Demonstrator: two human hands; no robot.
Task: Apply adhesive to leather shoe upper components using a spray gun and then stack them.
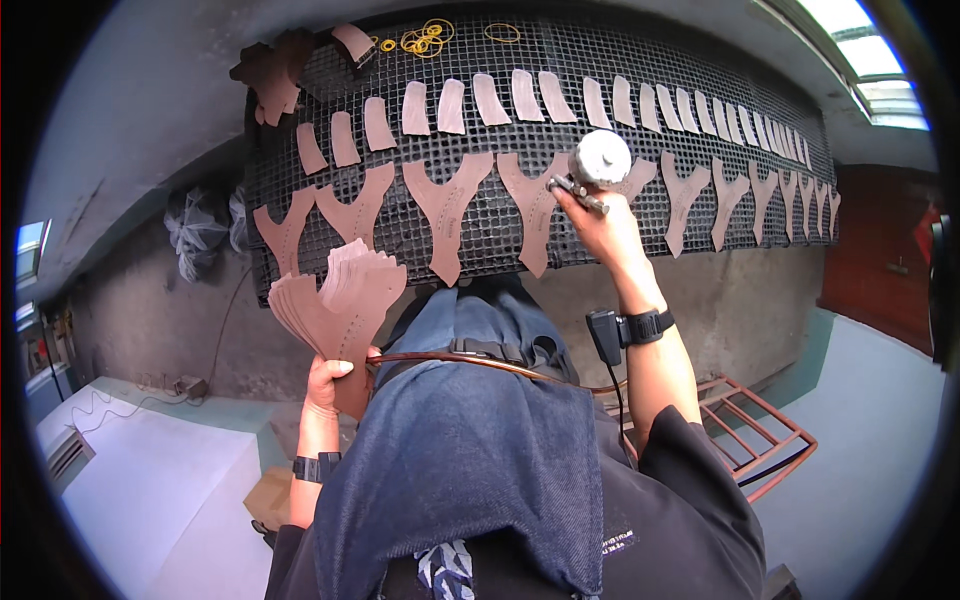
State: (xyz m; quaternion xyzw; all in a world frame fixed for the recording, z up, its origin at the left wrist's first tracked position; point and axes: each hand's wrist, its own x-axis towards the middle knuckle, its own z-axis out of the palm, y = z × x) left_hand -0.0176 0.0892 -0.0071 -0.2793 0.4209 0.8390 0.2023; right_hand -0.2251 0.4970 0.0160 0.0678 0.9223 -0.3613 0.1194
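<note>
The right hand (600,225) is closed around the grip of a spray gun (590,165), held up over a black wire mesh rack (500,225). The gun's round metal cup faces the camera and hides most of the body and nozzle, so where it points is hard to tell. It also covers part of one Y-shaped leather piece (447,210) in the row lying on the rack. A thin hose (480,362) curves across the lap, and its ends are lost behind the dark apron (470,470).

The left hand (328,385) is clamped on a fanned stack of brown leather pieces (340,300), held upright just in front of the rack's near edge; the fingers are mostly hidden behind the stack. Above the Y shapes runs a row of small curved strips (530,98), shrinking and blurring toward the right rim. A few yellow rubber bands (428,40) lie at the far edge.
</note>
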